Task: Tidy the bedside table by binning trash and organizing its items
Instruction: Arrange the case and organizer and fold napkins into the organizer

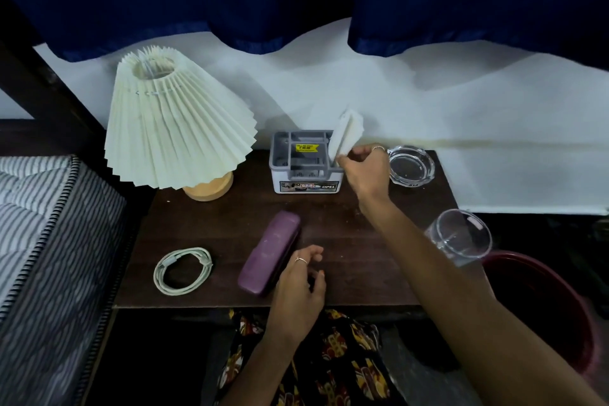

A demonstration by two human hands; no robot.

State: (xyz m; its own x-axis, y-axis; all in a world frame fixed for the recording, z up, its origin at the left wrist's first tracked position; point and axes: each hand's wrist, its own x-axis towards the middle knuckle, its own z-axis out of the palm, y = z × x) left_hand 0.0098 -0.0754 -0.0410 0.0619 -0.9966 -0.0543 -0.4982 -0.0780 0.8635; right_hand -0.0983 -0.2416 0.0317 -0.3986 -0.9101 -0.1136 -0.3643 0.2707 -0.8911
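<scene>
On the dark wooden bedside table (346, 241) my right hand (365, 171) pinches a folded white tissue (345, 132), held upright over the right end of a grey and white compartment organizer (304, 163). My left hand (298, 290) hovers with loosely spread fingers over the table's front edge, just right of a purple glasses case (268, 255) that lies diagonally; it holds nothing. A coiled white cable (183, 270) lies at the front left.
A pleated cream lamp (174, 122) on a wooden base stands at the back left. A glass ashtray (412, 163) sits at the back right, a clear tumbler (461, 237) at the right edge. A dark red bin (553, 306) stands below right. A striped mattress (43, 241) lies left.
</scene>
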